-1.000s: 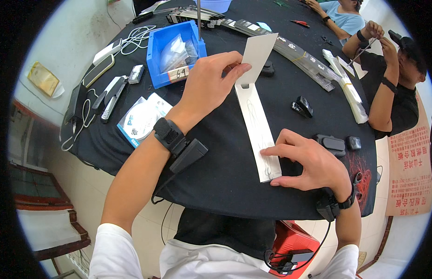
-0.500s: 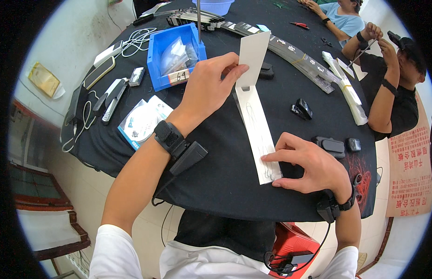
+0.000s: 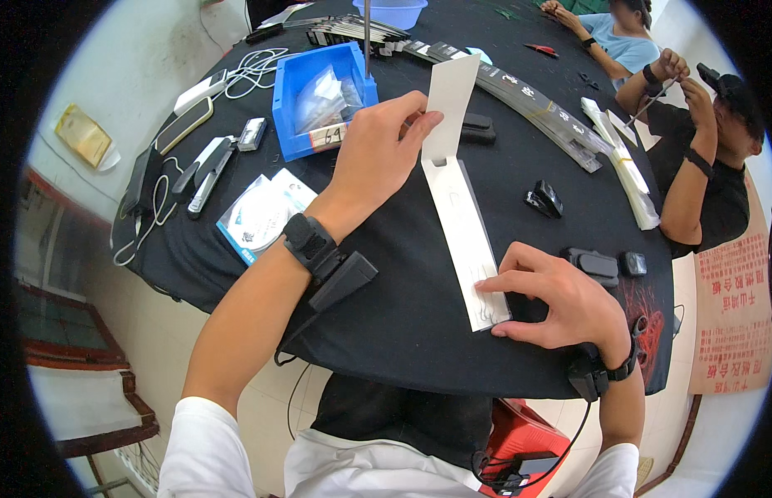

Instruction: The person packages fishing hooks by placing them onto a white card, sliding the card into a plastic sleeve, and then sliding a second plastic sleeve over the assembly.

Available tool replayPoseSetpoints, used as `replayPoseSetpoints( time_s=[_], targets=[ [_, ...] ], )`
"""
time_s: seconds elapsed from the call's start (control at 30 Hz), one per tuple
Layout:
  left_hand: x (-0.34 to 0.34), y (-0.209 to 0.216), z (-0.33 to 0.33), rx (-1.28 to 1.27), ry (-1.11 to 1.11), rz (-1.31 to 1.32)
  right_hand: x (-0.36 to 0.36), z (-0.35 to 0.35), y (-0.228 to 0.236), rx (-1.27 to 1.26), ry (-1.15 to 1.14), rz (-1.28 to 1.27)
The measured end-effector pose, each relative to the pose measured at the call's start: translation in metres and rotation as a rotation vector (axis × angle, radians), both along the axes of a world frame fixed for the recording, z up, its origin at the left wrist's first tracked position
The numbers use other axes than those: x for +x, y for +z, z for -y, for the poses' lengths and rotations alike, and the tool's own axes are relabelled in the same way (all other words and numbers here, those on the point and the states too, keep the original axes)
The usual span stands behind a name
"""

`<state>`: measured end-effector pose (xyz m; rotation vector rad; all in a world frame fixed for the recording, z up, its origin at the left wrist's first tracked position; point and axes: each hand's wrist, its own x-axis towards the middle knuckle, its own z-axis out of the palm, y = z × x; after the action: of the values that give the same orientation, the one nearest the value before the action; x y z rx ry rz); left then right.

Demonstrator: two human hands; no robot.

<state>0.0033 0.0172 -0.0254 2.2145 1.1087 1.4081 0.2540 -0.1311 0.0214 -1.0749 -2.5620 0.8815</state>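
Observation:
A long white folded card (image 3: 456,224) lies slantwise on the black cloth, its upper flap (image 3: 452,95) raised. My left hand (image 3: 378,158) pinches that flap's edge between thumb and fingers. Thin thread-like strands (image 3: 483,290) rest on the card's lower part, and a clear plastic edge shows along its right side. At the near end, my right hand (image 3: 560,303) has its index fingertip on the card and its thumb at the corner; the other fingers are bent. Each wrist wears a black strapped device.
A blue bin (image 3: 290,104) of plastic bags stands beyond my left hand. Nearby lie a stapler (image 3: 207,178) and a round-labelled packet (image 3: 257,220). Long dark packages (image 3: 531,108) stretch across the back. A black clip (image 3: 545,199) sits right of the card. Two people work at the right.
The strands have shifted on the card; less of their long loop shows higher up. The clear plastic along the right edge shows more. Both hands keep nearly the same hold.

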Motion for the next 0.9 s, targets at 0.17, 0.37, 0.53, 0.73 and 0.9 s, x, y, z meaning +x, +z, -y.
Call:
replayPoseSetpoints(
  time_s=[0.17,0.37,0.53,0.73,0.9],
  targets=[
    [0.002,0.001,0.001,0.019,0.007,0.022,0.001,0.000,-0.001,0.040,0.026,-0.017],
    [0.001,0.004,0.003,0.003,0.021,-0.009,0.000,0.000,0.000,0.109,0.044,-0.039],
    [0.001,0.004,0.001,0.034,0.016,-0.005,-0.003,0.005,0.003,0.298,0.028,-0.096],
    [0.001,0.002,0.002,0.029,0.003,0.012,-0.005,0.009,0.008,0.508,0.051,-0.171],
    [0.000,0.002,0.000,0.030,0.009,-0.001,-0.003,0.011,0.006,0.712,-0.052,-0.172]
  ],
)
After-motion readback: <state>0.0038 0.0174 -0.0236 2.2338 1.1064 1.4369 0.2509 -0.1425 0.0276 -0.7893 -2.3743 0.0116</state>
